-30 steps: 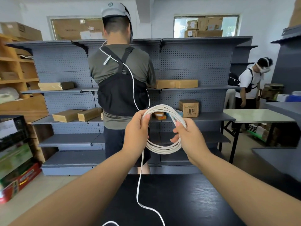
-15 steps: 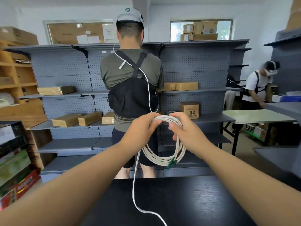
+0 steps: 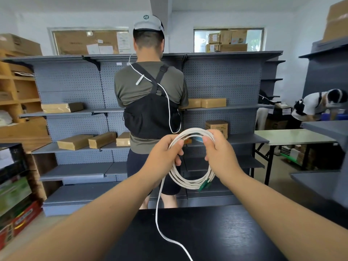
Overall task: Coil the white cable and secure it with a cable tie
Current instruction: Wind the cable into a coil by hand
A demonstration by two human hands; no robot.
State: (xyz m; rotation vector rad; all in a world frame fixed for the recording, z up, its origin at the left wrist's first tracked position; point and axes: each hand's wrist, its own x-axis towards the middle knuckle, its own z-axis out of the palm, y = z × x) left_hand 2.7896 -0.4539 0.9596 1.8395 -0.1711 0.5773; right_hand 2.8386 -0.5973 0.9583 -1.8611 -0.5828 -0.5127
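The white cable [image 3: 188,182], a thin round cord wound into a ring of several loops, hangs in the air between both hands, above the far edge of the black wood-grain counter [image 3: 216,234]. The left hand [image 3: 165,151] grips the ring's upper left side, its fingers curled round the bundled strands with the thumb on top. The right hand [image 3: 220,153] grasps the upper right side, thumb and fingers closed over the strands where the top arc bends down. The top of the ring arches from one hand to the other, and the lower half sags below them.

At the ring's lower right, just under the right wrist, two green connectors [image 3: 204,186] stick out from the loops. A loose tail of the cable [image 3: 159,213] drops from beneath the left hand, reaches the counter and runs across it toward the near edge.

Behind the hands a person in an olive shirt and black vest [image 3: 150,102] stands with their back turned, facing grey perforated metal shelving [image 3: 75,113] that holds brown cardboard boxes [image 3: 75,141]. Far right, another person [image 3: 316,106] bends over beyond a pale green folding table [image 3: 293,135].
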